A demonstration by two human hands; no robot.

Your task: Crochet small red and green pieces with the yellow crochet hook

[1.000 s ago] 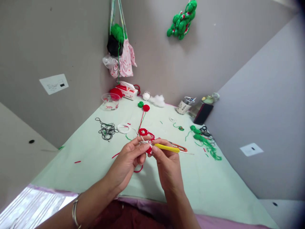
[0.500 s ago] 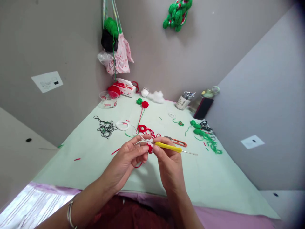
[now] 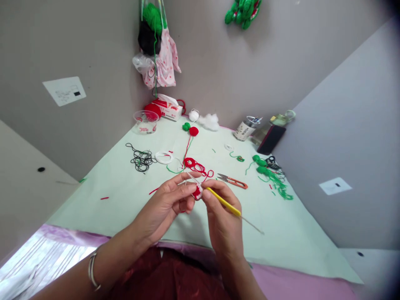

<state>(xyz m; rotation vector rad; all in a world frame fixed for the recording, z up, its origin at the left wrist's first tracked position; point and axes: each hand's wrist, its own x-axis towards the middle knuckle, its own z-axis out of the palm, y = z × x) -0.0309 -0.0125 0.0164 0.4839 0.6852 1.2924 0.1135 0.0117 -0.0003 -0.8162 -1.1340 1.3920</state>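
Observation:
Between thumb and fingers, my left hand [image 3: 173, 193] pinches a small red and white crochet piece [image 3: 196, 192]. A strand of white yarn [image 3: 193, 178] runs over its raised index finger to the piece. My right hand [image 3: 223, 208] is closed on a crochet hook with a yellow handle [image 3: 226, 202]. The hook's bare metal end points down to the right; its other tip is at the piece, hidden by fingers. Beyond the hands lie loops of red yarn [image 3: 195, 165] and orange-handled thread snips [image 3: 234, 181].
On the pale tabletop [image 3: 281, 233] are tangled black cord [image 3: 141, 159], a clear plastic tub [image 3: 146, 123], a tissue box [image 3: 168, 109], white stuffing [image 3: 210, 122], a pen can [image 3: 245, 129], a phone [image 3: 271, 139] and green yarn pieces [image 3: 276, 181]. A pink bag [image 3: 167, 62] hangs at the back.
The hook has tilted more steeply, its free metal end swinging downward. The crochet piece has turned in my fingers, showing more white along its right side. The whole view has shifted slightly.

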